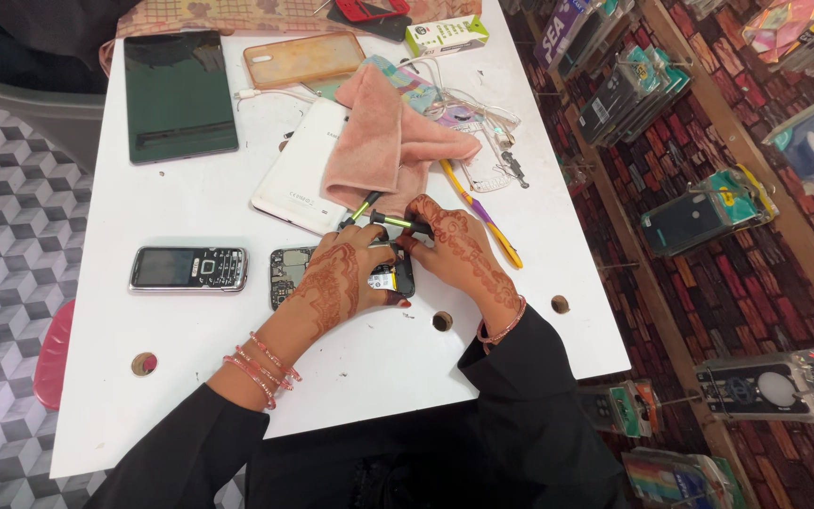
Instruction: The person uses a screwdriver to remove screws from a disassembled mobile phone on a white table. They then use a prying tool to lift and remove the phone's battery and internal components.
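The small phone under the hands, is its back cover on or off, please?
Off: the opened phone shows bare circuit board while the left hand steadies it and the right hand holds a screwdriver.

On the surface [190,377], the opened phone [332,273] lies near the front, under both hands. The keypad phone [188,269] lies just to its left. Behind them sits the white tablet [294,179], with the cloth [383,137] partly on it. The dark tablet [179,94] lies far left at the back, the phone case [303,58] right of it. The toothbrush [482,215] lies right of the hands.
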